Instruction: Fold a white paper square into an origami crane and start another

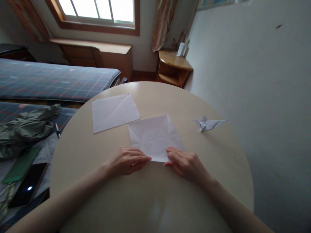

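Note:
A white sheet of paper (155, 134) with crossing crease lines lies in front of me on the round table (155, 200). My left hand (130, 160) presses on its near left corner, fingers together and stretched towards the near edge. At the near right corner, my right hand (183, 161) has its fingers on top of the sheet and its thumb at the edge, pinching it. The hands cover both near corners. To the right stands a folded paper crane (207, 123). Further left lies a stack of white paper (114, 111), its top sheet creased diagonally.
A white wall (274, 97) runs close along the table's right side. On the left are a plaid mattress (58, 81), crumpled green-grey cloth (31, 126), a green case (21, 165) and a dark phone (29, 186). A small corner shelf (173, 60) stands beyond the table.

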`<state>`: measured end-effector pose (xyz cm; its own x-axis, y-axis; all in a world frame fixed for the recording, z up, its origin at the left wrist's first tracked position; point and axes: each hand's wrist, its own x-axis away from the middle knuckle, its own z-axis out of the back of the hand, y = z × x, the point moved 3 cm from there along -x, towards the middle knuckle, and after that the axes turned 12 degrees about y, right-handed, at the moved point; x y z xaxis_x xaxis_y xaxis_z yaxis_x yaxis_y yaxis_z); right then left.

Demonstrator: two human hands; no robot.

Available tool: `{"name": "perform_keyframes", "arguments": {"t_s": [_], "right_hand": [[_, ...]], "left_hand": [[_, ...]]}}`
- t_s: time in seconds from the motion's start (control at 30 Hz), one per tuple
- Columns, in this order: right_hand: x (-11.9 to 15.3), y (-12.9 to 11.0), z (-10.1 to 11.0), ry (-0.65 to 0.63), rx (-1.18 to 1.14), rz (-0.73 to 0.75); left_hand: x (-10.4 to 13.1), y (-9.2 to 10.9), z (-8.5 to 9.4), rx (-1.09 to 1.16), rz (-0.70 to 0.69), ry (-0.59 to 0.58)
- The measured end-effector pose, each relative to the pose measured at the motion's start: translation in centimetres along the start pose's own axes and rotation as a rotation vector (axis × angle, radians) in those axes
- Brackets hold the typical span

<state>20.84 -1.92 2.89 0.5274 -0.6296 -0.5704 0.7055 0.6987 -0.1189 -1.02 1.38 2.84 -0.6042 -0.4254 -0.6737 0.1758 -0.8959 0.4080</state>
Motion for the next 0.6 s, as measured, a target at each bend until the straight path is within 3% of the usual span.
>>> {"name": "perform_keyframes", "arguments": {"t_s": [0.2, 0.47, 0.6], "right_hand": [[-0.3, -1.3, -0.5, 0.096, 0.093, 0.056], [0.1, -0.7, -1.1, 0.230, 0.012, -0.152], [-0.2, -0.4, -1.6, 0.245, 0.009, -0.265]], "left_hand": [[0.1, 0.2, -0.3, -0.038, 0.072, 0.171], [0.9, -0.7, -0.4, 0.063, 0.462, 0.411], [1.0, -0.6, 0.1, -0.073, 0.354, 0.567]]}}
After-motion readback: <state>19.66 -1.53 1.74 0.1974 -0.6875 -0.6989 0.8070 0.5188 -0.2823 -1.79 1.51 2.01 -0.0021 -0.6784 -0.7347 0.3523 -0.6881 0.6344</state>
